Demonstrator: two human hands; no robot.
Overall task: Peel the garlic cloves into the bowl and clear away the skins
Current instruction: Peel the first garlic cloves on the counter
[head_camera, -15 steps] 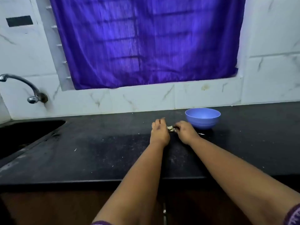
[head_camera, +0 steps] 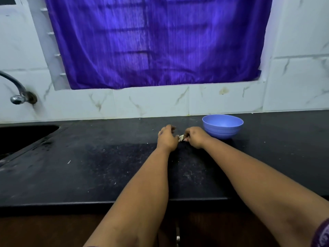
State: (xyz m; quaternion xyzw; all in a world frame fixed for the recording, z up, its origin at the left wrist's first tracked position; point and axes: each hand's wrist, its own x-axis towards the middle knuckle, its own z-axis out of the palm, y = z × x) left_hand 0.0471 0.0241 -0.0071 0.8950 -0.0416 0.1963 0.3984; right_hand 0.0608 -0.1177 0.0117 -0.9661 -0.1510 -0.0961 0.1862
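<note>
A pale garlic clove (head_camera: 181, 137) shows between my two hands, low over the black counter (head_camera: 106, 166). My left hand (head_camera: 167, 138) curls beside it on the left, fingertips at the clove. My right hand (head_camera: 195, 137) pinches the clove from the right with thumb and fingers. Most of the clove is hidden by the fingers. The blue bowl (head_camera: 222, 126) stands just right of my right hand, near the wall; its inside looks empty from here.
A dark sink (head_camera: 23, 134) is set into the counter at the far left, with a metal tap (head_camera: 17, 91) on the tiled wall above it. Small white flecks (head_camera: 69, 162) lie scattered on the counter. A purple curtain (head_camera: 156, 41) hangs behind.
Both hands have stayed at the same spot on the counter; the fingers have shifted slightly around the clove. The view has tilted a little.
</note>
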